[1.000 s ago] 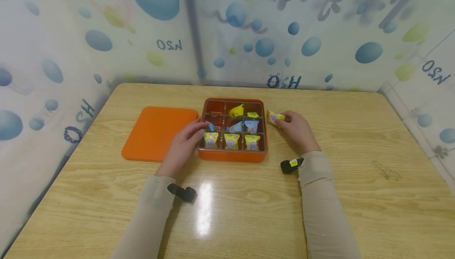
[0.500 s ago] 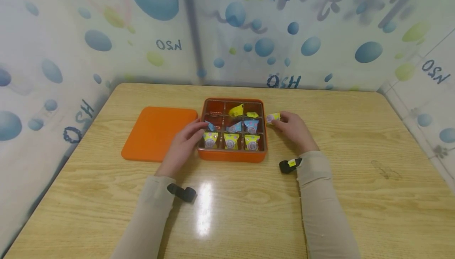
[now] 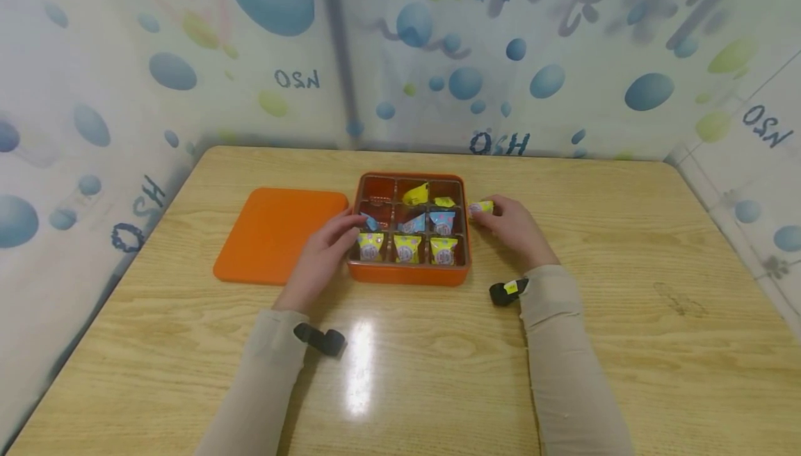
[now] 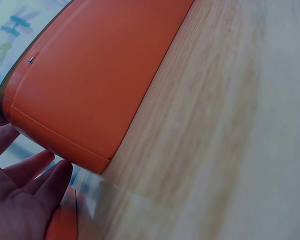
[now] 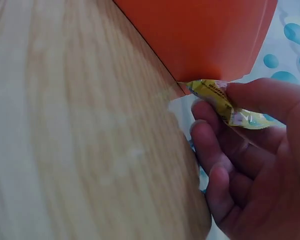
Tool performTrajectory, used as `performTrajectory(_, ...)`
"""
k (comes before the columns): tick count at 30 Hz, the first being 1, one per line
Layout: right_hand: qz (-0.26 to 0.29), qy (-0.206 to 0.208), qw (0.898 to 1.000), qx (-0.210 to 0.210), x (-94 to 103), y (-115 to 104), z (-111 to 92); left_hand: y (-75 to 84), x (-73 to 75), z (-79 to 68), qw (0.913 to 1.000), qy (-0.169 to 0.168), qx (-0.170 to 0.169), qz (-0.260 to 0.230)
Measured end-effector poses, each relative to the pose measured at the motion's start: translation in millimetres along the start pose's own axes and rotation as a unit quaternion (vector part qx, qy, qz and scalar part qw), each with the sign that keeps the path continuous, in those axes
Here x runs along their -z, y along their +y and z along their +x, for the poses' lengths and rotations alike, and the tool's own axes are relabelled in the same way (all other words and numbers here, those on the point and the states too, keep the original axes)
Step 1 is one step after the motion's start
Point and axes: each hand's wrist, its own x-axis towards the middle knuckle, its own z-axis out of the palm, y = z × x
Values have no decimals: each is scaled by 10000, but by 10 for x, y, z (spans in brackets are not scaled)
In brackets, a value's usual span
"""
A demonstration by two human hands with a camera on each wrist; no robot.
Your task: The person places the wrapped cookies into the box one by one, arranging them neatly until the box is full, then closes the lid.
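Observation:
My right hand (image 3: 516, 226) pinches a small yellow wrapped candy (image 3: 480, 208) between thumb and fingers, just off the right side of an orange box (image 3: 409, 275). In the right wrist view, the yellow wrapper (image 5: 215, 97) shows between thumb and fingers, close to the box wall (image 5: 200, 40). My left hand (image 3: 319, 254) rests against the box's left side, its fingertips at the rim near a blue wrapped candy (image 3: 370, 222). From the left wrist, the fingers (image 4: 32, 167) lie loosely along the box wall (image 4: 90, 85). Yellow and blue candies, including one yellow candy (image 3: 407, 249), sit in the divided tray.
An orange lid (image 3: 269, 233) lies flat left of the box, partly behind my left hand. The top-left compartment (image 3: 379, 190) shows no candy. Behind the wooden table (image 3: 438, 372) stands a wall (image 3: 400, 80) patterned with blue and green spots.
My right hand has moved slightly left with the yellow candy, toward the box's right side, and the candy's angle has shifted. My left hand stays where it was.

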Motion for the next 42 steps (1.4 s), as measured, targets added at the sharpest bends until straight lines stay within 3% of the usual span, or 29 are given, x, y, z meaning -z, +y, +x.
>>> performTrajectory(5, 132, -109, 9998, 44, 13, -41, -18, -26, -2, 9, 10000, 26, -9, 18)
performTrajectory(13, 413, 4, 9991, 93, 18, -74, -29, 238, 11, -95, 9999, -22, 92, -127)
performTrajectory(20, 644, 119, 9978, 53, 47, -122, -45, 304, 12, -126, 9999, -29, 150, -23)
performTrajectory(35, 959, 421, 9945, 61, 60, -243, -71, 303, 19, -127, 9999, -28, 127, 28)
performTrajectory(42, 1026, 715, 9920, 195, 40, -269, -61, 87, 15, -33, 9999, -58, 140, -73)
